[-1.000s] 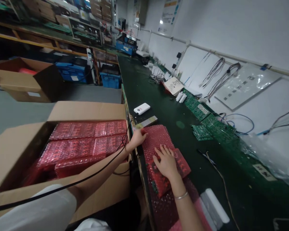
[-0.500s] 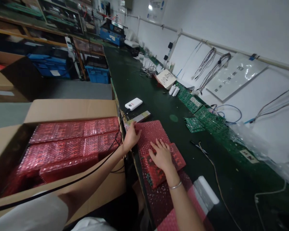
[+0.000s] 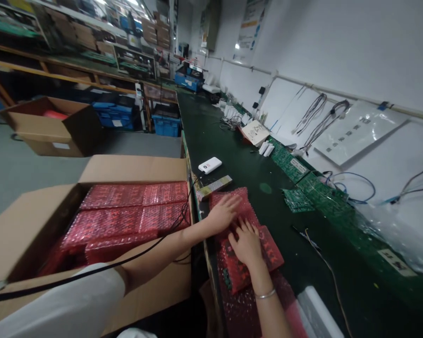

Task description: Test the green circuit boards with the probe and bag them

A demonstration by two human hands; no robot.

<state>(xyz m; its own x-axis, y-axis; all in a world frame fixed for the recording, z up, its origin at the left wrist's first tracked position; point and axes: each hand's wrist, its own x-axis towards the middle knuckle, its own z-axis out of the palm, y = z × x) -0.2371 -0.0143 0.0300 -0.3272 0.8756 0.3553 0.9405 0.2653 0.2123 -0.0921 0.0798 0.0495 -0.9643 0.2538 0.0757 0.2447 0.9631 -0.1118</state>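
A sheet of red bubble wrap (image 3: 239, 195) lies along the bench edge under both hands. My left hand (image 3: 223, 215) rests on its upper part with outstretched fingers, pointing right. Just below and to the right, my right hand (image 3: 246, 243) is spread flat on a red bubble-wrapped package (image 3: 272, 251) with dark pieces showing through. Green circuit board parts (image 3: 227, 279) peek out at the package's lower left. The fingertips of the two hands are close together. Beneath the palms, the wrap is hidden.
To the left stands a cardboard box (image 3: 134, 167) holding several red bubble-wrapped packs (image 3: 109, 225). A white power bank (image 3: 210, 165) with a black cable and a long labelled strip (image 3: 215, 187) lie beyond the wrap. Green circuit boards (image 3: 298, 200) lie along the wall side.
My left hand has moved right from the wrap's left edge onto its surface, beside my right hand. My right hand stays on the package. The camera view has shifted.
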